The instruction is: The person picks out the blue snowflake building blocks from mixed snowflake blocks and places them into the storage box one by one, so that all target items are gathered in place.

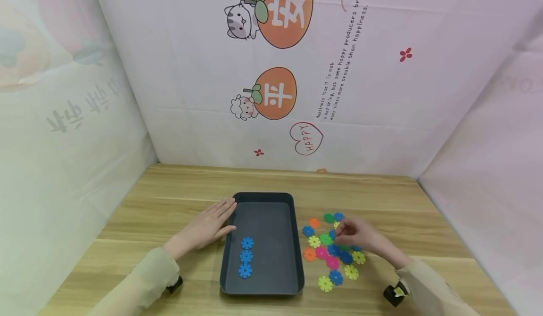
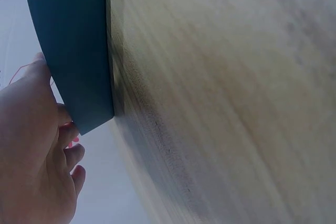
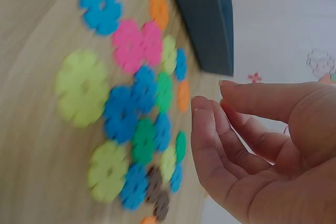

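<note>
A dark grey rectangular tray (image 1: pixel 271 240) lies on the table. Three blue snowflake discs (image 1: pixel 246 257) form a vertical row in its lower left part. My left hand (image 1: pixel 204 225) rests against the tray's left rim, fingers extended; the left wrist view shows them at the tray wall (image 2: pixel 73 40). To the right of the tray lie several loose notched discs, among them a pink disc (image 1: pixel 333 262), a yellow disc (image 1: pixel 325 284) and an orange disc (image 1: pixel 310 255). Above these hovers my right hand (image 1: pixel 360 235), fingers bent and thumb near the fingertips, with nothing visible between them.
The wooden table (image 1: pixel 169 189) meets printed white cloth walls (image 1: pixel 360 146) at the back and both sides. Black wrist devices sit at each cuff, one (image 1: pixel 394 295) by the right sleeve. Brown discs (image 3: pixel 154 184) show in the right wrist view.
</note>
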`<move>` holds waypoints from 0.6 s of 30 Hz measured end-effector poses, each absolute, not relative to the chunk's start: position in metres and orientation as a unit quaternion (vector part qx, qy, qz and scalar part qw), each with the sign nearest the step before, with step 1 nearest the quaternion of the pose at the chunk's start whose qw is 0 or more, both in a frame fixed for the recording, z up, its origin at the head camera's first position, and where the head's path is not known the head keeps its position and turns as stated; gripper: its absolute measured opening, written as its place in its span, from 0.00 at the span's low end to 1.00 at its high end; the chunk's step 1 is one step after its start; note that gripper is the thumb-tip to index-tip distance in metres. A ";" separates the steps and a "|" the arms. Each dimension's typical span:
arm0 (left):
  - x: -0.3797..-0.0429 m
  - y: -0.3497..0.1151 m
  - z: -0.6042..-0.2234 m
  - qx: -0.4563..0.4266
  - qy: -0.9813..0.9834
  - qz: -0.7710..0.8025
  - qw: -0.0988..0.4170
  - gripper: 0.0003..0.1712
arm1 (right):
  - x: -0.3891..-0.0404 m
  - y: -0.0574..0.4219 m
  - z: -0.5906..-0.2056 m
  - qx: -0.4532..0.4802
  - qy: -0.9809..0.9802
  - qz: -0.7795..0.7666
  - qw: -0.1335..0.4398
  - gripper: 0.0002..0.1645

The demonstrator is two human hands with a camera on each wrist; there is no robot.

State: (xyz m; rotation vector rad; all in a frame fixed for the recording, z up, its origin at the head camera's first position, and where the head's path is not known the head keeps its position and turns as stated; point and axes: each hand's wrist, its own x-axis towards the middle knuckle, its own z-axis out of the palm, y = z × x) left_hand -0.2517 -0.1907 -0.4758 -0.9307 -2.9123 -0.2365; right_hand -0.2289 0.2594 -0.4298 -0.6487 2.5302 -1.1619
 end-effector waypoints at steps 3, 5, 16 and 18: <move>-0.252 -0.191 -0.476 -0.302 -0.949 -0.076 0.038 0.41 | -0.225 0.270 -0.432 -0.215 0.885 -0.391 0.129 0.08; -0.252 -0.191 -0.476 -0.302 -0.950 -0.074 0.039 0.41 | -0.223 0.277 -0.433 -0.207 0.894 -0.380 0.121 0.07; -0.251 -0.190 -0.476 -0.301 -0.950 -0.073 0.035 0.41 | -0.216 0.305 -0.447 -0.142 0.922 -0.346 0.094 0.10; -0.251 -0.190 -0.476 -0.300 -0.950 -0.076 0.035 0.41 | -0.216 0.307 -0.448 -0.128 0.927 -0.341 0.094 0.11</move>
